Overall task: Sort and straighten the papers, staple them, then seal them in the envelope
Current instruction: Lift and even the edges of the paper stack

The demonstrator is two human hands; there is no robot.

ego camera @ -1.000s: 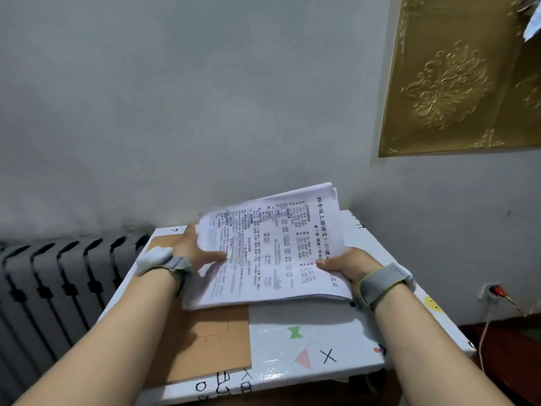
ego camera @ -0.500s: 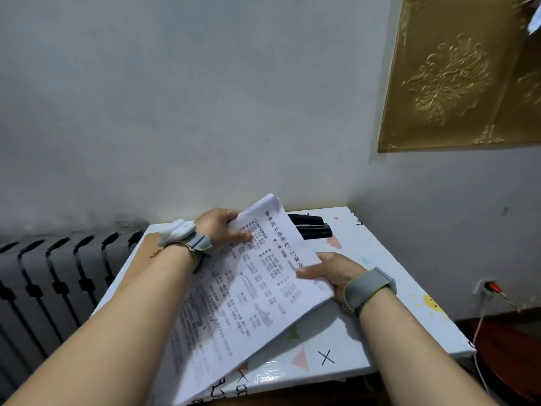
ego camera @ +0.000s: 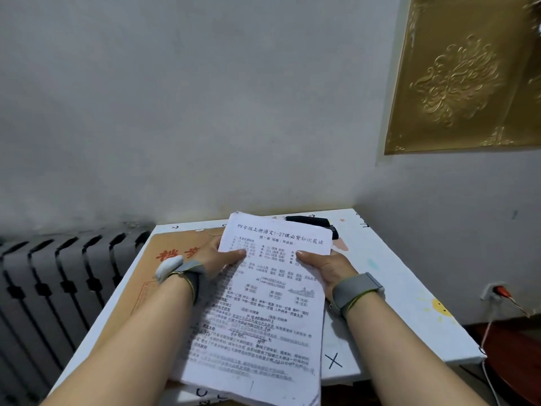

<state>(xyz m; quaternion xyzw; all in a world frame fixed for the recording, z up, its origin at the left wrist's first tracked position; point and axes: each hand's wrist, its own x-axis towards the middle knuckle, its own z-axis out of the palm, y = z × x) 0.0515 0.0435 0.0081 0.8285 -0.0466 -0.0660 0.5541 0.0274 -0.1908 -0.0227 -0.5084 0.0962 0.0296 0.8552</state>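
Note:
A stack of printed white papers is held lengthwise above the table, its title edge pointing away from me. My left hand grips the stack's left edge near the top, thumb on the front sheet. On the right edge, my right hand grips it the same way. A brown envelope with red characters lies flat on the table's left half, partly under my left arm and the papers. A black stapler lies at the table's far edge, behind the papers.
The small white table with coloured prints stands in a room corner, walls behind and to the right. A grey radiator is at the left. A wall socket with a plug and cable sits low on the right.
The stack was turned from lying crosswise to pointing lengthwise away from me. My left hand shifted from its far corner to its left edge, and the envelope's red characters came into view.

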